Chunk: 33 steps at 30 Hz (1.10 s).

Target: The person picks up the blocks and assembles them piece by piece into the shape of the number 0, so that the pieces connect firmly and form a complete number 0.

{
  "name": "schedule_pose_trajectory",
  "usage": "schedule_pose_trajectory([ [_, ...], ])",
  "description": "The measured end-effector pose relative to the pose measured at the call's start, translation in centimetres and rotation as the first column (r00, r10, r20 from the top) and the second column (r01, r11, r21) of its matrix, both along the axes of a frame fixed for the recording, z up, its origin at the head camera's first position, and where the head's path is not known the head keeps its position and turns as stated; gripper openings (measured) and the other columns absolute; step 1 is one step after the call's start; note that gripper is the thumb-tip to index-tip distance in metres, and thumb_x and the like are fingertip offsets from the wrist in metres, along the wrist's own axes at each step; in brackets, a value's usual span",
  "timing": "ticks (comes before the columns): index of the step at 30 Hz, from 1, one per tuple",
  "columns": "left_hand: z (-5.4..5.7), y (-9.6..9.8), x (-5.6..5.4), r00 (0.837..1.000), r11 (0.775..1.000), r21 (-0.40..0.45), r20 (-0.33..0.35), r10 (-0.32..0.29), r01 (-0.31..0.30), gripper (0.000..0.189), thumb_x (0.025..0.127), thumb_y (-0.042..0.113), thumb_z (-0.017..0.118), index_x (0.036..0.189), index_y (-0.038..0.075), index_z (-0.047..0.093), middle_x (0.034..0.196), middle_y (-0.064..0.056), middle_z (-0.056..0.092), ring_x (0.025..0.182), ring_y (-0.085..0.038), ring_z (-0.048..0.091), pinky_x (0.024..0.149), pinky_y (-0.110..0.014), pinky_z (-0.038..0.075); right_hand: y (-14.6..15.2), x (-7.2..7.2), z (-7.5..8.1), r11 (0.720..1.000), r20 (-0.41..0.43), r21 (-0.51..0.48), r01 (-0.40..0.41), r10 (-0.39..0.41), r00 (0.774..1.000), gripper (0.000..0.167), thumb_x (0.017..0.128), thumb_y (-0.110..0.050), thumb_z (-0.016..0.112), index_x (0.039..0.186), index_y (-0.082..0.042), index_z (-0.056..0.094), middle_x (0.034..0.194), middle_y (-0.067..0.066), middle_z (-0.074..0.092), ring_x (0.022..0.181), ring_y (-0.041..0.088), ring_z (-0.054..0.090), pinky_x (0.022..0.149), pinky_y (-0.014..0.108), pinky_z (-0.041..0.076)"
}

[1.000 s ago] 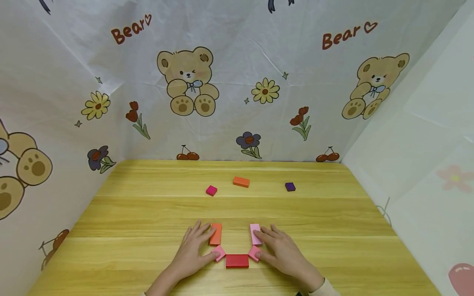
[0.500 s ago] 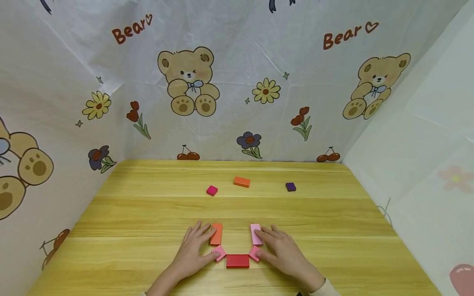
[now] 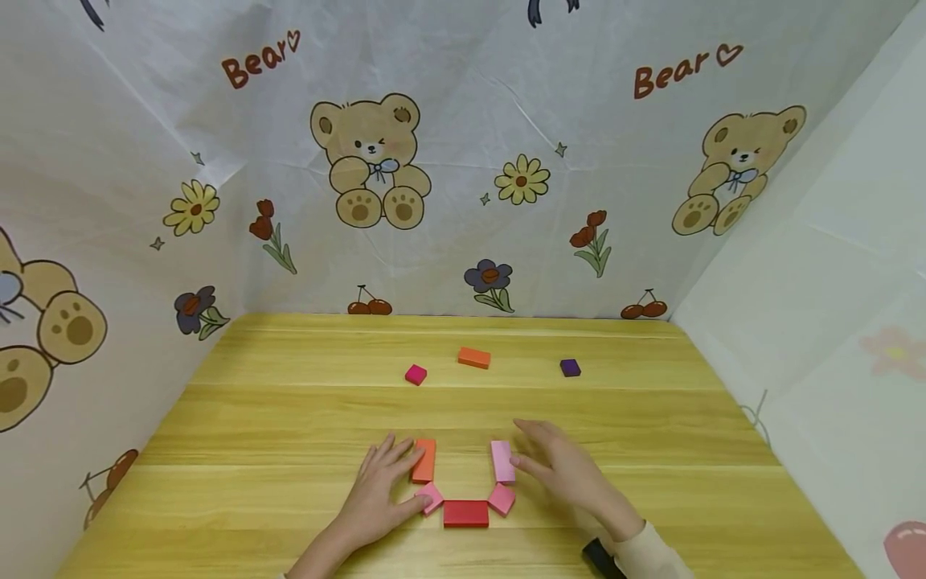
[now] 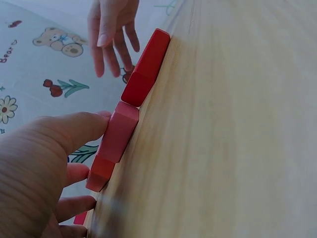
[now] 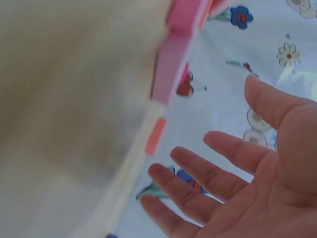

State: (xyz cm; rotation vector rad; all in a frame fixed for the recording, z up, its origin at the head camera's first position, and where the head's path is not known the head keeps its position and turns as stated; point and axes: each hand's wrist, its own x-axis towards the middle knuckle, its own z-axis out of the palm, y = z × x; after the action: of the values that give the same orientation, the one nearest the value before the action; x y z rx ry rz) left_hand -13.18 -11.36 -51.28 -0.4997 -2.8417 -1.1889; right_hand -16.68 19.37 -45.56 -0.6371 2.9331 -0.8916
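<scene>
On the wooden table, a U of blocks lies before me: an orange block, a small pink block, a red block, a second small pink block and a light pink block. My left hand rests at the left side, thumb on the small pink block and a finger at the orange one; no grip shows. The left wrist view has the thumb against the pink block. Raised off the blocks, my right hand has its fingers spread with nothing in them, right of the light pink block.
Farther back on the table lie a magenta block, an orange block and a dark purple block. A bear-print sheet rises behind the far edge and along the sides.
My right hand has left the light pink and small pink blocks, lifting and shifting slightly up and to the right. My left hand and the blocks have stayed in place.
</scene>
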Motion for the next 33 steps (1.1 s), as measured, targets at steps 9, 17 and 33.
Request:
schedule_pose_trajectory([
  [9, 0.0, 0.0, 0.0, 1.0, 1.0, -0.002, -0.007, 0.005, -0.005, 0.068, 0.081, 0.046, 0.075, 0.137, 0.01, 0.058, 0.148, -0.014, 0.048, 0.146, -0.044, 0.023, 0.117, -0.065, 0.011, 3.9, -6.3, 1.7, 0.98, -0.139, -0.156, 0.126, -0.148, 0.979, 0.051, 0.089, -0.011, 0.07, 0.135, 0.004, 0.053, 0.129, 0.029, 0.056, 0.11, 0.047, 0.058, 0.086, 0.059, 0.052],
  [17, -0.1, -0.2, 0.0, 1.0, 1.0, -0.001, 0.0, 0.001, -0.001, 0.069, 0.081, 0.047, 0.074, 0.138, 0.011, 0.057, 0.148, -0.014, 0.047, 0.146, -0.044, 0.022, 0.117, -0.064, 0.01, 6.8, -11.1, 2.7, 0.954, 0.064, -0.15, 0.259, -0.252, 0.966, 0.058, 0.095, -0.01, 0.062, 0.148, -0.004, 0.04, 0.144, 0.031, 0.04, 0.125, 0.051, 0.046, 0.093, 0.062, 0.048],
  [33, -0.1, -0.2, -0.1, 1.0, 1.0, 0.015, 0.0, -0.005, 0.005, 0.069, 0.082, 0.047, 0.075, 0.138, 0.011, 0.057, 0.148, -0.015, 0.047, 0.146, -0.045, 0.022, 0.116, -0.066, 0.01, 9.1, -15.6, 0.8, 0.912, 0.401, -0.236, 0.337, -0.224, 0.888, 0.067, 0.094, -0.002, 0.058, 0.153, -0.002, 0.026, 0.152, 0.035, 0.025, 0.136, 0.053, 0.03, 0.101, 0.059, 0.04],
])
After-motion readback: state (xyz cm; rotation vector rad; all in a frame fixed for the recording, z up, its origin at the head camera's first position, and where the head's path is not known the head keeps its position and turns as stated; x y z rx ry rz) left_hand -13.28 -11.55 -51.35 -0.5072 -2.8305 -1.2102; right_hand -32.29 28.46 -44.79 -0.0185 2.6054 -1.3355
